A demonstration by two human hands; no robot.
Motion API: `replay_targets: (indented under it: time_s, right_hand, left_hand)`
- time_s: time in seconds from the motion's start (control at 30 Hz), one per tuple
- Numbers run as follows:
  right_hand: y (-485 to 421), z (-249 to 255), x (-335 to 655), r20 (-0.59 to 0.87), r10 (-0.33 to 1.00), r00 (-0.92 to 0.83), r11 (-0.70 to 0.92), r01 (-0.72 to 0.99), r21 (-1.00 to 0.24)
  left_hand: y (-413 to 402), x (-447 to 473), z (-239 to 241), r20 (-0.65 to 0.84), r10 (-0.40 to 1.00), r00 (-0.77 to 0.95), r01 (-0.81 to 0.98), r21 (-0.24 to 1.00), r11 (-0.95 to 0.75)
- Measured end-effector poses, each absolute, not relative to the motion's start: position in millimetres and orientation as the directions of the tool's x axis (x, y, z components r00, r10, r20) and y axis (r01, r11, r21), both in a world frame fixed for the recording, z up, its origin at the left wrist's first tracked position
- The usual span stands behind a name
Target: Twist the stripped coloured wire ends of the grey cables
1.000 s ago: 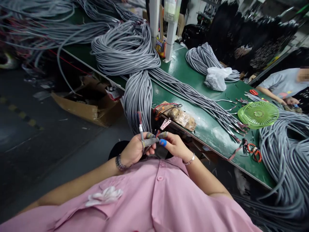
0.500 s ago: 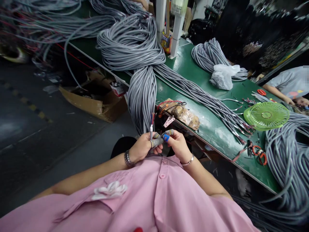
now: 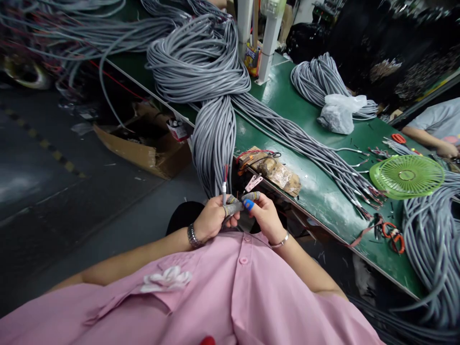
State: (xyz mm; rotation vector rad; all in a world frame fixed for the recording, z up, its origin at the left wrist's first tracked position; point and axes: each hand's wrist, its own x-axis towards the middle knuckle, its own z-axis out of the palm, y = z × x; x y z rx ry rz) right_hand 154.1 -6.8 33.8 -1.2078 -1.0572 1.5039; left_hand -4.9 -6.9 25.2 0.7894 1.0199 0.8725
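Observation:
My left hand (image 3: 212,219) is closed around a grey cable end (image 3: 224,186) that stands upright, with red and dark inner wires showing at its tip. Grey finger cots cover its fingertips. My right hand (image 3: 265,216) is pinched against the left one at the cable, wearing a blue cot on the thumb and a grey one on a finger. Both hands sit in front of my pink shirt, just off the near edge of the green workbench (image 3: 316,184). A thick bundle of grey cables (image 3: 212,139) hangs over that edge right behind my hands.
Big coils of grey cable (image 3: 196,57) cover the bench. A taped wooden block (image 3: 273,170), a green fan (image 3: 408,176), red-handled cutters (image 3: 391,235) and a plastic bag (image 3: 339,112) lie on it. A cardboard box (image 3: 143,146) sits on the floor. Another person's arm (image 3: 429,136) works at the right.
The view has shifted a little left and down. My hands stay together on the cable end, whose tip now stands more upright.

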Motion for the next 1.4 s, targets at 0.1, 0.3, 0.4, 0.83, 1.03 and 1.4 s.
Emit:
replay_targets:
  time_s: [0.1, 0.3, 0.4, 0.83, 1.03, 1.4]
  right_hand:
    - [-3, 33, 152, -0.235, 0.96, -0.152, -0.258, -0.16, -0.953]
    - [-1, 24, 151, -0.326, 0.922, -0.211, -0.377, -0.29, -0.879]
    - [-2, 21, 150, -0.326, 0.928, -0.18, -0.368, -0.313, -0.876]
    - [-11, 25, 141, -0.268, 0.963, -0.035, -0.265, -0.307, -0.914]
    - [-3, 10, 157, -0.269, 0.962, -0.037, -0.252, -0.491, -0.834]
    - [40, 9, 163, -0.264, 0.942, -0.209, -0.336, -0.544, -0.768]
  left_hand:
    - [-6, -4, 22, -0.364, 0.883, 0.298, -0.214, 0.875, 0.433]
    - [-4, -7, 17, -0.362, 0.855, 0.372, -0.18, 0.875, 0.449]
    - [-5, -7, 17, -0.363, 0.852, 0.378, -0.18, 0.873, 0.452]
    - [-9, -3, 22, -0.37, 0.885, 0.282, -0.229, 0.87, 0.437]
    - [-5, -12, 23, -0.384, 0.881, 0.275, -0.307, 0.833, 0.459]
    - [18, -4, 33, -0.417, 0.755, 0.506, -0.278, 0.75, 0.601]
